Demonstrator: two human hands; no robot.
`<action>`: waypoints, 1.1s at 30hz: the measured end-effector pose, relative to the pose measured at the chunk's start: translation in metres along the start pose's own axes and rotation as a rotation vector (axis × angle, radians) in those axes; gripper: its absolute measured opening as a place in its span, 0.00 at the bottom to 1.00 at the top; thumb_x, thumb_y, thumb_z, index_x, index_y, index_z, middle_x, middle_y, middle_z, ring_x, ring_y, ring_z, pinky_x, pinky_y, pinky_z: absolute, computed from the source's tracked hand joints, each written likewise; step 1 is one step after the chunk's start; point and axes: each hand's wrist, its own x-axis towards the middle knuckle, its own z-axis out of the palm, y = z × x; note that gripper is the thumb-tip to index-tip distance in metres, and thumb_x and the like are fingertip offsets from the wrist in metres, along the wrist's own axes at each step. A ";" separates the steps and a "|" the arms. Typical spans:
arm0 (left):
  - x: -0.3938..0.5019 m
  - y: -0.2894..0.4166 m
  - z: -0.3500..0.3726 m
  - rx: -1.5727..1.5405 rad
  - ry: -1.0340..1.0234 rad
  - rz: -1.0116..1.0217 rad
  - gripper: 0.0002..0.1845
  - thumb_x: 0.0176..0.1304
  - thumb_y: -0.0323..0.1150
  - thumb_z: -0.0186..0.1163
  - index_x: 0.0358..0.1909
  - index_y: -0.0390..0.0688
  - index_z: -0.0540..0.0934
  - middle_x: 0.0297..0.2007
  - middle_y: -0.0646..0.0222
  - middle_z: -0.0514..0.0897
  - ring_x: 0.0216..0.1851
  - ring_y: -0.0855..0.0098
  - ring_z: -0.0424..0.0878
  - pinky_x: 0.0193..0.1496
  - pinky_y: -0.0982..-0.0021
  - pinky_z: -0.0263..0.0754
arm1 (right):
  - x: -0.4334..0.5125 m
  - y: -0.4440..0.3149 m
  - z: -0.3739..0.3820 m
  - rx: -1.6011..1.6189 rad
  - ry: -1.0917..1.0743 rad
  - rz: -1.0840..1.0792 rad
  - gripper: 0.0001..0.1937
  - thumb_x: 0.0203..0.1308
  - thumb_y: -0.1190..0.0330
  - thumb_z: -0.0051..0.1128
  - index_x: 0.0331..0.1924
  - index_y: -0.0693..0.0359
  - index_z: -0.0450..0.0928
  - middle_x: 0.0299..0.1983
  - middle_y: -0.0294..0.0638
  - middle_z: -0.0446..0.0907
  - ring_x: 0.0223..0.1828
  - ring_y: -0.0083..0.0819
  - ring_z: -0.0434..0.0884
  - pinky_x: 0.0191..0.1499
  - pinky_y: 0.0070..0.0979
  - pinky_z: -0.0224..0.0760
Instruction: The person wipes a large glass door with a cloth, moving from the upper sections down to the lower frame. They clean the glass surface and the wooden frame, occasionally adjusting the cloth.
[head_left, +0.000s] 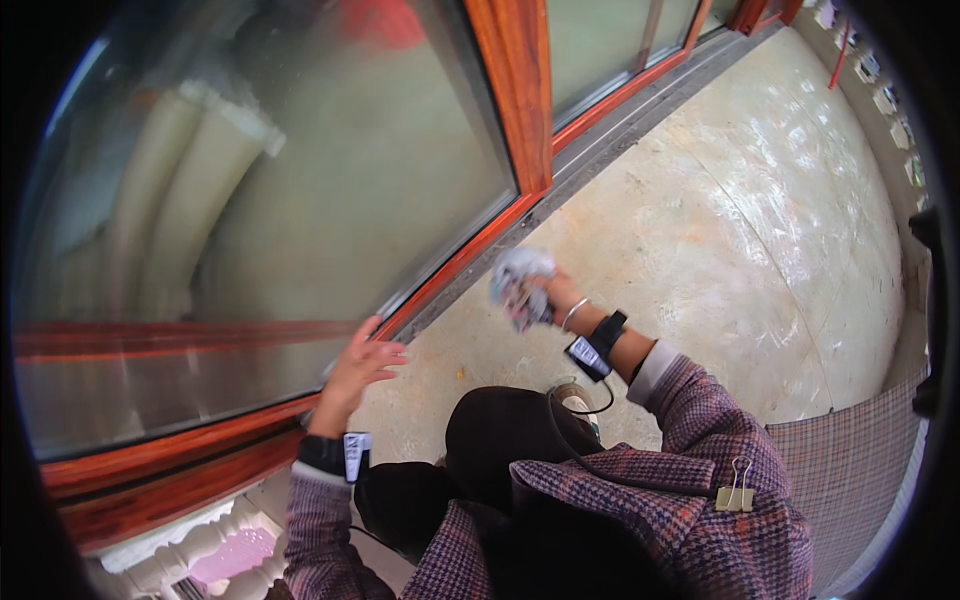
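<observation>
My right hand (556, 291) is closed around a crumpled grey cloth (523, 289), blurred, above the pale floor near the door sill. A bangle and a strapped black device (590, 355) are on that wrist. My left hand (362, 367) holds nothing; its fingers are spread at the lower edge of a large glass pane (360, 187) in a reddish-brown wood-look frame (517, 97). Whether its fingertips touch the frame cannot be told. Another strapped device (357, 456) sits on the left wrist. The glass shows blurred reflections.
A grey sill track (600, 142) runs along the framed panels. Smooth floor (720, 247) with shiny patches lies to the right, bounded by a low openwork edge (885, 97). Checked fabric (855, 465) is at lower right; a pale balustrade (244, 517) shows at lower left.
</observation>
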 end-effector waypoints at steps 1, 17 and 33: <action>-0.031 -0.006 -0.030 0.044 0.226 -0.067 0.32 0.71 0.40 0.61 0.72 0.40 0.66 0.54 0.58 0.83 0.51 0.66 0.84 0.50 0.68 0.81 | 0.021 -0.022 -0.014 0.082 0.051 -0.079 0.24 0.61 0.84 0.47 0.62 0.60 0.72 0.54 0.47 0.82 0.50 0.45 0.86 0.54 0.47 0.83; -0.208 -0.069 -0.259 -0.017 1.194 0.582 0.35 0.63 0.14 0.54 0.72 0.41 0.60 0.62 0.63 0.74 0.61 0.68 0.74 0.66 0.67 0.67 | 0.207 -0.009 -0.004 -0.078 0.560 -0.418 0.08 0.65 0.72 0.59 0.45 0.58 0.74 0.32 0.46 0.81 0.30 0.46 0.83 0.32 0.44 0.79; -0.199 -0.067 -0.229 0.129 1.081 0.643 0.41 0.65 0.20 0.62 0.74 0.34 0.50 0.55 0.62 0.73 0.51 0.72 0.73 0.55 0.73 0.70 | 0.156 0.361 0.209 -0.157 0.015 0.485 0.07 0.72 0.65 0.51 0.37 0.58 0.73 0.31 0.40 0.75 0.33 0.40 0.78 0.35 0.39 0.74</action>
